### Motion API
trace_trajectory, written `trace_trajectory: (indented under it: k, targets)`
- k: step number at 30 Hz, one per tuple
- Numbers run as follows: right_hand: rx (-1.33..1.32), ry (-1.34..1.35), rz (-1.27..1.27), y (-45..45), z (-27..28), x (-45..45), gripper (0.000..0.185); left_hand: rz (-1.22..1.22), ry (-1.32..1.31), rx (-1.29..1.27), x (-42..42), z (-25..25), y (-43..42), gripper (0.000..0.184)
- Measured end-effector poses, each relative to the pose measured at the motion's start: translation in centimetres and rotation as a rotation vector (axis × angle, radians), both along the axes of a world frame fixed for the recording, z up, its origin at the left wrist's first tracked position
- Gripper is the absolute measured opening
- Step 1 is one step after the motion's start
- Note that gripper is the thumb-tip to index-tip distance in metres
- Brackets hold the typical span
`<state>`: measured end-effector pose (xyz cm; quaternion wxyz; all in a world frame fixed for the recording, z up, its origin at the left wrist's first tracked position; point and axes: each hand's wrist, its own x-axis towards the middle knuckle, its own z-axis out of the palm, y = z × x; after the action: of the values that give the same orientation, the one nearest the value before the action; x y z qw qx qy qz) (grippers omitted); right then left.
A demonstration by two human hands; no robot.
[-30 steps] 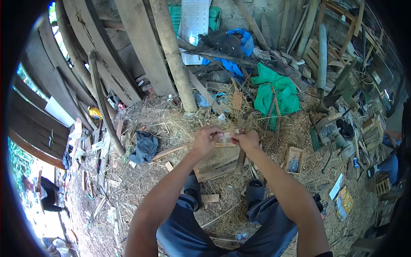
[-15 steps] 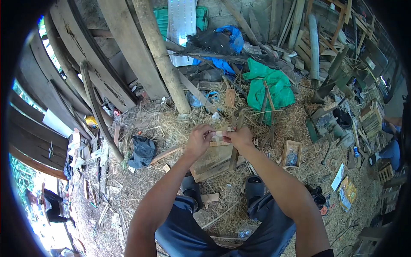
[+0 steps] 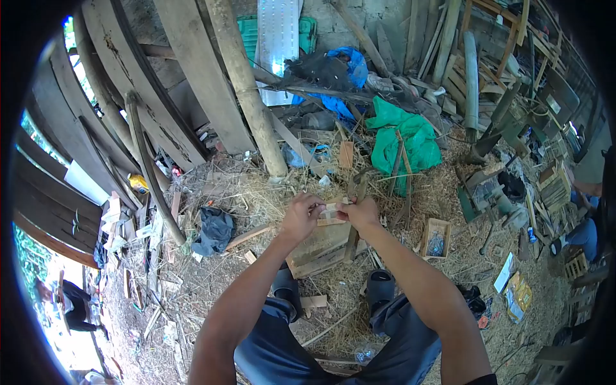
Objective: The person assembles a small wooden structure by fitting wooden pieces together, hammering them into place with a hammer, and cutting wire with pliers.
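Observation:
Between my two hands is a small pale wooden piece [image 3: 330, 213], seemingly made of slats; its exact form is too small to tell. My left hand [image 3: 303, 217] grips its left end with the fingers bent in. At the other end, my right hand [image 3: 361, 213] pinches it between thumb and fingers. Below them, a thick wooden block [image 3: 317, 247] sits on the ground between my feet. An upright wooden stick [image 3: 351, 242] stands against the block's right side, partly hidden by my right hand.
A wooden box of nails or screws [image 3: 436, 239] lies to the right. Ahead are a green plastic sheet [image 3: 404, 141] and a leaning wooden pole [image 3: 247, 83]. A black bag [image 3: 213, 231] is on the left. Other people show at both far edges. Wood scraps and shavings litter the ground.
The view has shifted slightly, so the scene sits a little lower. Both hands keep hold of the wooden piece, which has tilted a little.

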<state>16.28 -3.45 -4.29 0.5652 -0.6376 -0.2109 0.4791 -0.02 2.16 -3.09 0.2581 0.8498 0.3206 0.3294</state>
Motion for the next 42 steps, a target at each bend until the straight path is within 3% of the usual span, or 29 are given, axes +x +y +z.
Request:
trace_trajectory:
  k: [17,28,29,31,35,37,38,40,42]
  targets:
    - [0.057,0.074,-0.02,0.0,-0.8,0.2,0.024,-0.047,-0.015,0.058,0.0,0.3,-0.1,0.009]
    - [-0.031,0.089,-0.041,0.4,-0.1,0.0,0.035,-0.074,0.004,0.054,0.1,0.4,0.1,0.009]
    - [-0.034,0.085,-0.033,0.4,-0.3,0.0,0.035,-0.044,0.03,-0.04,0.0,0.5,0.2,0.009]
    - [-0.027,0.034,-0.036,0.2,0.2,0.0,0.022,-0.003,0.047,-0.138,0.1,0.1,0.3,0.009]
    - [-0.058,-0.119,0.149,-0.1,0.1,0.6,0.024,0.039,0.009,0.03,0.0,0.1,-0.3,0.009]
    - [-0.2,-0.418,0.221,-0.4,0.3,0.9,0.029,0.066,-0.004,0.081,0.2,0.1,-0.3,0.009]
    - [-0.199,-0.435,0.232,-0.5,0.3,1.2,0.029,0.075,-0.037,0.095,0.3,-0.3,-0.3,0.009]
    - [-0.148,-0.76,0.112,-0.7,0.5,1.4,0.035,0.096,-0.077,0.103,0.3,-0.4,-0.5,0.009]
    - [-0.043,-0.655,0.12,-1.5,1.9,1.2,0.038,0.141,-0.14,0.143,0.4,-0.9,-0.6,0.009]
